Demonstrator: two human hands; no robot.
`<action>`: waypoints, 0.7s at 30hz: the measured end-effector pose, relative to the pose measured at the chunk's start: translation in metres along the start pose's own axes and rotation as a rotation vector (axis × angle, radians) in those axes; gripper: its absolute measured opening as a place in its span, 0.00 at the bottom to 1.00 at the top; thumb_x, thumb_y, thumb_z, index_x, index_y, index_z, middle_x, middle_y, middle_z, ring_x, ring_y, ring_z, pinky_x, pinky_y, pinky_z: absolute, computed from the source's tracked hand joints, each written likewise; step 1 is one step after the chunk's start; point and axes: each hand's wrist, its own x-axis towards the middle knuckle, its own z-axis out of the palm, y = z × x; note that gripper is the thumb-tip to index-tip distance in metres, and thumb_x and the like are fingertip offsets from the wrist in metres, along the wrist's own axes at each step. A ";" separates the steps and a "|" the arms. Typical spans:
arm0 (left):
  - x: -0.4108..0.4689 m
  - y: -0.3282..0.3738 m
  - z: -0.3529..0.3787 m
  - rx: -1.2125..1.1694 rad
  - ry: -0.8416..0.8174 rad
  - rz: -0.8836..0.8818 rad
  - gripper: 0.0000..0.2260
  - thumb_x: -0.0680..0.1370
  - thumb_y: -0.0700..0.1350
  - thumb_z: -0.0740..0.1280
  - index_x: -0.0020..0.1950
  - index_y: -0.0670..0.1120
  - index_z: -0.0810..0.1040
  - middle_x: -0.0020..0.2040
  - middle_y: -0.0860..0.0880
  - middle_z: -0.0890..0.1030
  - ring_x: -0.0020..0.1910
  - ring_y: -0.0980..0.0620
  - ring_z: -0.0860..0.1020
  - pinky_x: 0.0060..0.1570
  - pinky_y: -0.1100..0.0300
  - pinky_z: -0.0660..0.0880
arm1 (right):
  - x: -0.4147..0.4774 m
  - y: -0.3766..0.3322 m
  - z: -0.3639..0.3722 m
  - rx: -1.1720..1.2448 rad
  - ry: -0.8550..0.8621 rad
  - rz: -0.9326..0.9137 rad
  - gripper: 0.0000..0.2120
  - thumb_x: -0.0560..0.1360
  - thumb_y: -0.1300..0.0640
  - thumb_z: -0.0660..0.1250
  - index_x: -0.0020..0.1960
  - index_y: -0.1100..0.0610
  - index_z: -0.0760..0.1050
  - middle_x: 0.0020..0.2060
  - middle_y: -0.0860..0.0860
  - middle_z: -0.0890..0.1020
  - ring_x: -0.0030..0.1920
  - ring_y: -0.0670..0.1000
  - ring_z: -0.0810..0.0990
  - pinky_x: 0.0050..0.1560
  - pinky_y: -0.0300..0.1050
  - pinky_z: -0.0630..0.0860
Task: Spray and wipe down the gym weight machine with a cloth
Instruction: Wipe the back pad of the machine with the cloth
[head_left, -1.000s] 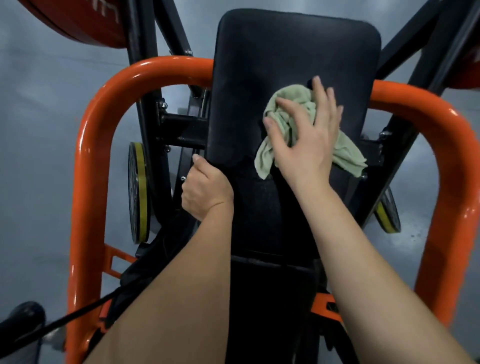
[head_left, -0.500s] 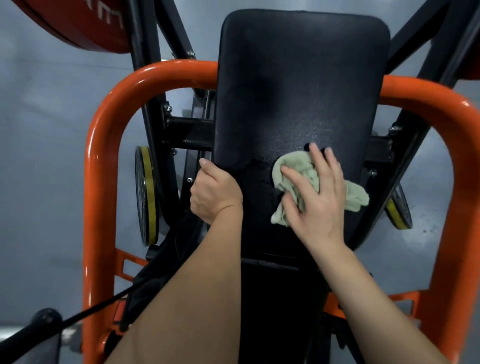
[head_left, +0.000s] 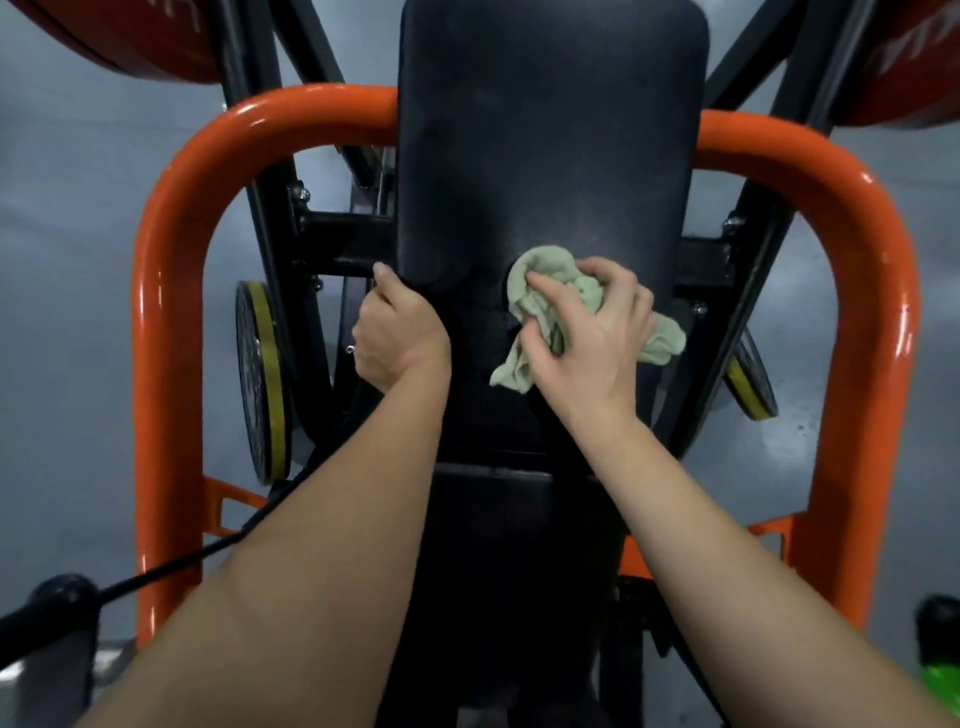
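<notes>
Right pose: the forearm comes up from the lower right; the right hand (head_left: 597, 338) sits mid-frame, back toward the camera, fingers and thumb curled.
Right grip: narrow, bunched round the cloth (head_left: 545, 288) and pressing it on the pad (head_left: 550, 130).
Left pose: the forearm rises from the lower left; the left hand (head_left: 397, 338) sits just left of centre, level with the other hand.
Left grip: closed on the pad's left edge, thumb pointing up along the edge, fingers hidden behind it.
Cloth: one, pale green, crumpled, on the pad's lower part, right of centre. One loose end sticks out right of the hand; another hangs below the thumb.
Pad: one, long and black, from top centre down to mid-frame.
Seat: one black seat (head_left: 519, 545) below the pad, between the forearms.
Frame: one orange frame (head_left: 171, 260), arching behind the pad from lower left to lower right.
Yellow-rimmed plates: two, one (head_left: 260, 379) left of the left hand, one (head_left: 748, 384) right of the cloth.
Red plates: two, cut off at the upper left (head_left: 130, 36) and upper right (head_left: 909, 67) corners.
Cable: one black cable (head_left: 171, 566), lower left.
Lower right corner: one green thing (head_left: 940, 675), too blurred to identify.
</notes>
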 end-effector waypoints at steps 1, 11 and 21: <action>-0.001 -0.001 -0.003 -0.002 -0.022 0.015 0.28 0.86 0.60 0.47 0.66 0.46 0.81 0.61 0.43 0.83 0.61 0.38 0.78 0.58 0.47 0.71 | -0.023 0.002 -0.001 -0.007 -0.029 -0.012 0.17 0.72 0.53 0.71 0.61 0.46 0.83 0.62 0.55 0.74 0.61 0.61 0.71 0.62 0.54 0.66; -0.011 -0.053 -0.034 -0.228 -0.475 0.219 0.28 0.84 0.64 0.53 0.76 0.48 0.70 0.72 0.48 0.74 0.71 0.47 0.72 0.63 0.57 0.66 | -0.160 0.014 -0.016 -0.058 -0.225 -0.075 0.28 0.69 0.59 0.72 0.70 0.51 0.78 0.71 0.59 0.69 0.70 0.64 0.67 0.67 0.65 0.68; -0.034 -0.129 -0.048 -0.033 -0.903 0.147 0.66 0.68 0.55 0.82 0.79 0.53 0.27 0.83 0.48 0.51 0.80 0.48 0.56 0.79 0.47 0.56 | -0.072 0.025 -0.024 -0.047 -0.086 0.042 0.22 0.75 0.66 0.65 0.66 0.52 0.80 0.75 0.59 0.68 0.75 0.63 0.64 0.76 0.61 0.62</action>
